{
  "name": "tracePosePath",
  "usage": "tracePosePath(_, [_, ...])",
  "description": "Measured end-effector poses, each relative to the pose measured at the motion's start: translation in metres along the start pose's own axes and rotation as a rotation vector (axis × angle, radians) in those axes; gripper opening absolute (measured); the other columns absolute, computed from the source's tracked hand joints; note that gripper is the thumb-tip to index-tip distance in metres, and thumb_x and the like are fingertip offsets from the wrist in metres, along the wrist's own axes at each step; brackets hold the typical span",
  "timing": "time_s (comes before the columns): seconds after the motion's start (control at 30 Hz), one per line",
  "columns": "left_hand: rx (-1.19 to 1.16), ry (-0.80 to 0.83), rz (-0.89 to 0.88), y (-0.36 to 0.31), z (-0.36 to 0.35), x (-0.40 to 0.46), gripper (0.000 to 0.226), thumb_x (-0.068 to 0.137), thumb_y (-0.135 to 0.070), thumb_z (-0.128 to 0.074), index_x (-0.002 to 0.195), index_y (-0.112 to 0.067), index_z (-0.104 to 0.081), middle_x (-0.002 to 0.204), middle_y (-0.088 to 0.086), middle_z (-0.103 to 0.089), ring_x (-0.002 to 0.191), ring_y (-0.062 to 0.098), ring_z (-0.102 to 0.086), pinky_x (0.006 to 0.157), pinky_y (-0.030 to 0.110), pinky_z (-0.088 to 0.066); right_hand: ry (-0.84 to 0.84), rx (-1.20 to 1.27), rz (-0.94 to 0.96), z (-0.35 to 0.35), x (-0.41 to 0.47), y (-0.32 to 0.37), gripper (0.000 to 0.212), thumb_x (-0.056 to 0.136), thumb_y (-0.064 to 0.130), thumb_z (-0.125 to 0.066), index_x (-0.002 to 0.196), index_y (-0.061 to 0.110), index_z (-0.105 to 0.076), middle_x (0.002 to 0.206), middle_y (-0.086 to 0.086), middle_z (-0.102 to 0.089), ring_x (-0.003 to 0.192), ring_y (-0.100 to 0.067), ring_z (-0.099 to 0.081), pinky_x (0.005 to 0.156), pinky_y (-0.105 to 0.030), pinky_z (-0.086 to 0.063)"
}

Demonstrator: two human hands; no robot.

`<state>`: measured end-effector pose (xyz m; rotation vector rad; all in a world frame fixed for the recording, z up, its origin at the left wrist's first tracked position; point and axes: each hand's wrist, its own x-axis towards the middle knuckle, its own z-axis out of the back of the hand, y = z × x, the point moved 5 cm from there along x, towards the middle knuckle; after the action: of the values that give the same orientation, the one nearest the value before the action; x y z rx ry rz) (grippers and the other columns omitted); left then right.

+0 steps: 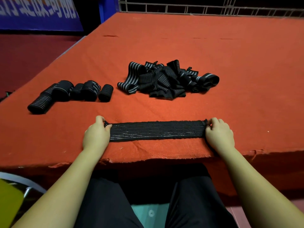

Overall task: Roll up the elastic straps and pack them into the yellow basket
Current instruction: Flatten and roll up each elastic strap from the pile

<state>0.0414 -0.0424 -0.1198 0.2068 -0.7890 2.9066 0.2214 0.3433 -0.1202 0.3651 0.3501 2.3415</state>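
A black elastic strap point(156, 131) with thin grey stripes lies stretched flat across the near part of the red table point(230, 63). My left hand point(96, 134) pinches its left end and my right hand point(219, 134) pinches its right end. A loose pile of unrolled straps point(166, 79) sits in the middle of the table. Several rolled straps point(70, 92) lie in a row to the left. A yellow object point(9, 203) shows at the bottom left corner, below the table; I cannot tell whether it is the basket.
The table's near edge point(148, 159) runs just behind my wrists, with my lap below it. A metal chair frame point(24, 181) stands at the lower left. A railing point(205, 9) lines the far edge, and a blue banner point(37, 12) hangs at the back left.
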Motion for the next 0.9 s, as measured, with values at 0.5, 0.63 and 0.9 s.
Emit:
tracePosePath(0.5, [-0.061,-0.083,-0.336,-0.082,0.003,0.012,0.017,0.089,-0.015,-0.061,0.105,-0.012,-0.063,0.111,0.006,-0.059,0.110,0.029,-0.050,0.095,0.045,-0.038,-0.072,0.208,0.033,0.017,0.041,0.023,0.027,0.093,0.029,-0.055,0.115,0.016,-0.063,0.123,-0.014,-0.051,0.122,-0.035,-0.044,0.101,-0.047,-0.035])
tracePosePath(0.63, [-0.248,0.042,-0.396,-0.141,-0.012,0.046,0.010,0.089,-0.014,-0.058,0.098,-0.014,-0.063,0.104,0.002,-0.059,0.105,0.025,-0.055,0.092,0.035,-0.042,-0.030,0.193,0.241,0.018,0.073,0.070,0.021,0.092,0.026,-0.057,0.109,0.017,-0.064,0.117,-0.007,-0.058,0.116,-0.030,-0.049,0.099,-0.044,-0.039])
tracePosePath(0.9, [-0.150,0.181,-0.252,-0.183,-0.064,0.137,0.022,0.085,-0.014,-0.057,0.107,-0.014,-0.058,0.119,0.007,-0.053,0.111,0.027,-0.054,0.095,0.040,-0.045,0.184,0.129,0.472,-0.011,0.126,0.162,0.018,0.090,0.021,-0.051,0.100,0.017,-0.066,0.107,-0.004,-0.061,0.105,-0.026,-0.056,0.089,-0.039,-0.047])
